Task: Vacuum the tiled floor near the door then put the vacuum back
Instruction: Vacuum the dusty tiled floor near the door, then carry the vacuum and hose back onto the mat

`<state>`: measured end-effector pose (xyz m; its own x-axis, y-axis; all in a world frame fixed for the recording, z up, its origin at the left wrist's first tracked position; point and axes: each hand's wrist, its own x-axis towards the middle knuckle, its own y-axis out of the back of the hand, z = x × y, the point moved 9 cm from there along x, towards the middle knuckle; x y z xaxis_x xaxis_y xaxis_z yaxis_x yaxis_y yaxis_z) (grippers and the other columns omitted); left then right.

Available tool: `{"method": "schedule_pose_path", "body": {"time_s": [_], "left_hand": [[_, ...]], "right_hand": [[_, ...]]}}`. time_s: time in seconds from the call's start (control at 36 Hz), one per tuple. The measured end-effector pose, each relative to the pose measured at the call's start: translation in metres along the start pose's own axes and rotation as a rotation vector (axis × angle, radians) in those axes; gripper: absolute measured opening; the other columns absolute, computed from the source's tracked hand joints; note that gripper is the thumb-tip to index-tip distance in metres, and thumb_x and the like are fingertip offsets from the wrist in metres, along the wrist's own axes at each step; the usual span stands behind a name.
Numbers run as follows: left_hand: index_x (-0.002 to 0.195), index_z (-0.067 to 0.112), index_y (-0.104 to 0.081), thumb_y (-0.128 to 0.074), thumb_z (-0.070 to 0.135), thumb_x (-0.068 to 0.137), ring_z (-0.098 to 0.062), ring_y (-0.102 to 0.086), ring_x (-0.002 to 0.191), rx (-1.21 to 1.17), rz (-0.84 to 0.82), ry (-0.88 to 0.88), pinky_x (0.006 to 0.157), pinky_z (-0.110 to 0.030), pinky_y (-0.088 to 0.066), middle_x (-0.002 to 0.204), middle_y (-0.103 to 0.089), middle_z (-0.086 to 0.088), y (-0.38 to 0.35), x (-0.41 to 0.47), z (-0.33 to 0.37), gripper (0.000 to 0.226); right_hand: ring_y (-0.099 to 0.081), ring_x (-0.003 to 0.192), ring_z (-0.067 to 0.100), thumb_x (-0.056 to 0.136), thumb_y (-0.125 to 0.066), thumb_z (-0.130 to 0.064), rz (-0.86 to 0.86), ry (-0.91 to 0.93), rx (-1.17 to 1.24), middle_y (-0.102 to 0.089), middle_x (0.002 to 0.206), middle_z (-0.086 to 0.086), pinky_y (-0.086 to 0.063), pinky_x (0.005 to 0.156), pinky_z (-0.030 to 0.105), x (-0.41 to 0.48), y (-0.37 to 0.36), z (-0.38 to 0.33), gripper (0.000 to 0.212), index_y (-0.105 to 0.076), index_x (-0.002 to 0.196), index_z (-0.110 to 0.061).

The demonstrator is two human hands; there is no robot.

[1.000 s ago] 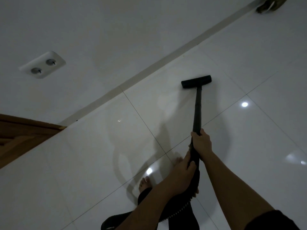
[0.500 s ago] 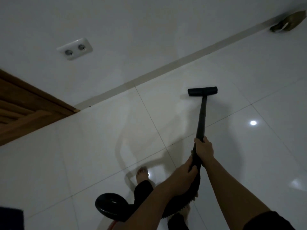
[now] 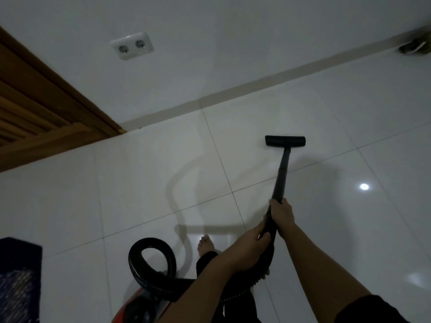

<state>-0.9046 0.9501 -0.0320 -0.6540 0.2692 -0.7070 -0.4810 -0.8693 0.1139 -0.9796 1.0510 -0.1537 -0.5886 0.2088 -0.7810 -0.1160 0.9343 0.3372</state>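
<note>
A black vacuum wand runs from my hands to a flat black floor head resting on the glossy white tiled floor. My right hand grips the wand higher up; my left hand is closed around its lower end where the ribbed black hose begins. The hose loops on the floor at the bottom centre, leading to the red and black vacuum body at the bottom edge. The wooden door is at the left.
A white wall with a double socket and a skirting strip runs behind the floor head. A dark mat lies at bottom left. My bare foot stands beside the hose loop. A small dark object sits by the wall, far right.
The view has swung left, showing more of the door, the mat, the hose loop and the vacuum body. Both hands keep their grip on the wand, and the floor head sits farther from the wall.
</note>
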Motion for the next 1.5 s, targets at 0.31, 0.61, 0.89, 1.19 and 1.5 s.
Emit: {"method": "schedule_pose_path", "body": {"time_s": [0.31,0.61,0.89,1.19,1.5], "left_hand": [[0.138,0.026,-0.042,-0.035,0.033,0.101,-0.019,-0.060,0.072,-0.252,-0.019,0.036,0.059,-0.022,-0.053,0.096,-0.059,-0.015,0.003,-0.027,-0.032,0.038],[0.131,0.034,-0.051,-0.063,0.051,0.078,-0.019,-0.066,0.097,0.135,0.002,0.094,0.094,-0.039,-0.051,0.112,-0.066,-0.003,0.054,-0.091,-0.048,0.057],[0.116,0.033,-0.065,-0.068,0.041,0.078,-0.011,-0.062,0.083,0.517,0.404,0.060,0.068,-0.026,-0.049,0.097,-0.068,0.007,0.114,-0.184,-0.055,0.039],[0.113,0.030,-0.067,-0.067,0.045,0.080,-0.010,-0.062,0.089,0.481,0.614,-0.016,0.082,-0.033,-0.052,0.100,-0.070,0.008,0.133,-0.244,-0.066,0.037],[0.106,0.025,-0.070,-0.063,0.044,0.083,-0.013,-0.064,0.083,0.607,0.743,-0.062,0.071,-0.031,-0.051,0.089,-0.071,0.005,0.129,-0.259,-0.077,0.031]], "right_hand": [[-0.054,0.080,0.024,0.099,-0.043,-0.015,-0.117,-0.028,0.156,-0.050,0.106,0.015,-0.048,0.066,0.035,-0.030,-0.027,0.018,0.049,-0.028,0.143,0.000],[-0.056,0.073,0.022,0.101,-0.042,-0.013,-0.229,-0.094,0.303,-0.051,0.089,0.012,-0.049,0.066,0.034,-0.071,-0.079,0.031,0.053,-0.020,0.149,-0.005],[-0.050,0.118,0.038,0.095,-0.056,-0.009,-0.342,0.367,-0.343,-0.044,0.131,0.028,-0.042,0.098,0.031,-0.133,-0.119,0.027,0.052,-0.035,0.140,0.006],[-0.059,0.097,0.035,0.088,-0.059,0.002,-0.139,1.077,-0.476,-0.053,0.110,0.029,-0.051,0.086,0.037,-0.226,-0.117,0.031,0.048,-0.046,0.132,0.015],[-0.055,0.099,0.012,0.082,-0.073,-0.013,-0.401,1.196,-0.619,-0.064,0.103,-0.001,-0.042,0.089,0.023,-0.236,-0.162,0.003,0.028,-0.066,0.109,-0.010]]}}
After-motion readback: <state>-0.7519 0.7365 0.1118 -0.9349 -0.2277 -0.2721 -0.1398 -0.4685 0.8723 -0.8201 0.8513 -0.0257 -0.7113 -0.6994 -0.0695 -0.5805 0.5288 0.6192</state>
